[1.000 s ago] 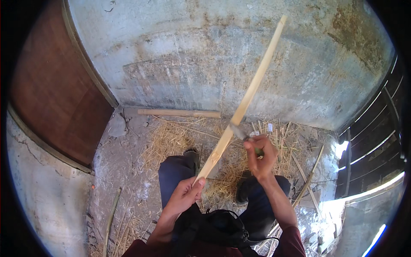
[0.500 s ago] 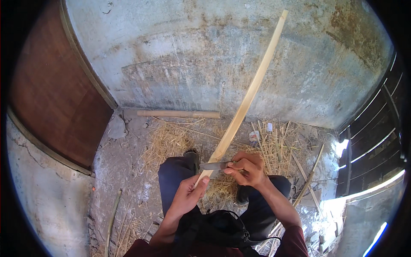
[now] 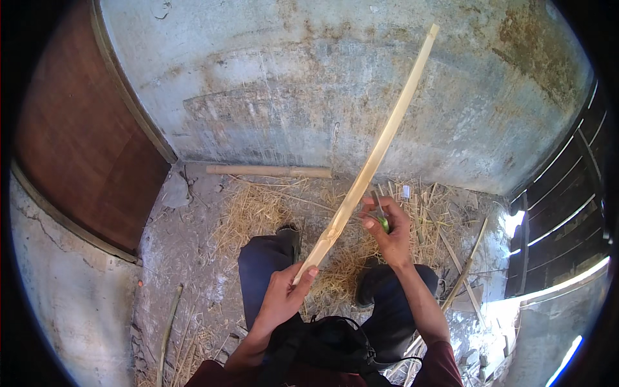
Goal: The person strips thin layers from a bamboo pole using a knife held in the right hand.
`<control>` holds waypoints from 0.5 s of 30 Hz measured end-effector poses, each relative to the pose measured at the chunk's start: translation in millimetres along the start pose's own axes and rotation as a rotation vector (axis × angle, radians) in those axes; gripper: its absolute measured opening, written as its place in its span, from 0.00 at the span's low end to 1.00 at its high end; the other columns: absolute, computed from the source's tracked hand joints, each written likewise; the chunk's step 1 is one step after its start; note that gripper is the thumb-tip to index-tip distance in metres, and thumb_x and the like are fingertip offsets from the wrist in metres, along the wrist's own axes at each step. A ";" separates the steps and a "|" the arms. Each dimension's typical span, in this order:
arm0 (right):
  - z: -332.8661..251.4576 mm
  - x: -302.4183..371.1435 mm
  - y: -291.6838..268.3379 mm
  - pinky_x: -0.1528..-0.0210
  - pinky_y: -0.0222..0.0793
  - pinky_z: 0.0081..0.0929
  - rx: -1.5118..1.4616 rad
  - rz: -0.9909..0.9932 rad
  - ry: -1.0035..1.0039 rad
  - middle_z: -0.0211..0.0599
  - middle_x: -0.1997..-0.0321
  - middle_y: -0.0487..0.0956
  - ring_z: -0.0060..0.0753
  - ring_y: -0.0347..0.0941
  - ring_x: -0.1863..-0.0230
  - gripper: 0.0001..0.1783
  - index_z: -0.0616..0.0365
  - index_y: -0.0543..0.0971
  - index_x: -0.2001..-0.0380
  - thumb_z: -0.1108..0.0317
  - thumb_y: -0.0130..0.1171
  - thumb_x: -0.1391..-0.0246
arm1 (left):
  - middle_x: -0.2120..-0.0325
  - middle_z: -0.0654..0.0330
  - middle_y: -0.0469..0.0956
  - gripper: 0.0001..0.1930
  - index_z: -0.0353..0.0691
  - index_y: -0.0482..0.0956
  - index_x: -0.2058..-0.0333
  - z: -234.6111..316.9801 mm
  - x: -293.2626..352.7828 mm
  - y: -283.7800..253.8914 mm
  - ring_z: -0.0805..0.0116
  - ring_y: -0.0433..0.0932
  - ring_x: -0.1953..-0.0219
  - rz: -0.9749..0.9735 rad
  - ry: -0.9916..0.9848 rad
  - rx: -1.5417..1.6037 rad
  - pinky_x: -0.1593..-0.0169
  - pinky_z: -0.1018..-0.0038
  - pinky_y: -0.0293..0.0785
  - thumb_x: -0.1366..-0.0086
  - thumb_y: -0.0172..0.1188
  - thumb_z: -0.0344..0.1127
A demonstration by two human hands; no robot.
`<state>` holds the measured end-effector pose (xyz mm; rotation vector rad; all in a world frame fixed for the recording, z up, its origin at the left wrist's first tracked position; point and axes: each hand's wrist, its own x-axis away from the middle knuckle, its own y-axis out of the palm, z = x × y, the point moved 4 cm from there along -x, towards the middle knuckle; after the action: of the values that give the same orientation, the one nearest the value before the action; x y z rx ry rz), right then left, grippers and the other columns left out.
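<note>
Gripping the bamboo strip's [image 3: 371,161] lower end, left hand [image 3: 284,297] fingers wrapped around.

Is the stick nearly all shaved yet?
Partly. Heaps of pale shavings already lie on the ground, so plenty of cutting looks done. In hand: the left hand holds the long bamboo strip by its lower end, and the right hand holds a green-handled knife beside it. The strip's lower part looks rough and splintered, so it probably needs more shaving.
</note>
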<state>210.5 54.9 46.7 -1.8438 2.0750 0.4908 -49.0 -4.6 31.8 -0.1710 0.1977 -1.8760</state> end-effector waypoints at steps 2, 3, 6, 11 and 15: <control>1.3 -1.5 6.6 0.60 0.72 0.18 -0.014 0.003 0.035 0.28 0.60 0.83 0.16 0.77 0.59 0.17 0.62 0.82 0.46 0.75 0.72 0.35 | 0.81 0.66 0.71 0.18 0.32 0.81 0.59 -4.7 -0.6 -0.4 0.81 0.66 0.78 0.003 0.013 -0.039 0.74 0.74 0.62 0.17 0.59 0.45; 2.6 -1.7 8.1 0.59 0.73 0.18 -0.027 0.004 0.069 0.28 0.61 0.84 0.16 0.79 0.58 0.13 0.63 0.84 0.49 0.75 0.72 0.35 | 0.81 0.60 0.74 0.20 0.29 0.84 0.51 -6.0 -0.9 -0.7 0.79 0.68 0.79 0.007 0.028 -0.078 0.76 0.71 0.66 0.18 0.61 0.45; 19.6 1.9 -1.9 0.57 0.76 0.19 0.102 -0.029 0.190 0.27 0.63 0.85 0.17 0.81 0.59 0.07 0.63 0.86 0.54 0.74 0.71 0.33 | 0.81 0.57 0.75 0.20 0.29 0.84 0.52 -5.5 -2.0 0.7 0.78 0.69 0.78 -0.001 0.024 -0.093 0.75 0.70 0.67 0.18 0.61 0.45; 10.4 1.1 -1.9 0.57 0.75 0.19 0.026 0.005 0.154 0.26 0.64 0.86 0.16 0.80 0.62 0.05 0.62 0.86 0.59 0.71 0.70 0.31 | 0.81 0.60 0.74 0.19 0.29 0.85 0.51 -8.2 -2.8 -1.5 0.80 0.69 0.79 0.019 0.045 -0.068 0.76 0.71 0.67 0.18 0.61 0.44; 5.4 -0.3 1.1 0.53 0.75 0.22 -0.019 -0.010 0.116 0.29 0.61 0.87 0.18 0.80 0.58 0.04 0.61 0.84 0.60 0.72 0.69 0.31 | 0.81 0.71 0.68 0.18 0.34 0.81 0.63 -2.0 -3.5 -1.4 0.83 0.64 0.77 0.045 -0.011 -0.026 0.74 0.75 0.60 0.17 0.58 0.43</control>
<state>209.5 57.7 42.1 -1.9352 2.1406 0.4110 -49.7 -0.7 30.1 -0.1935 0.2167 -1.8282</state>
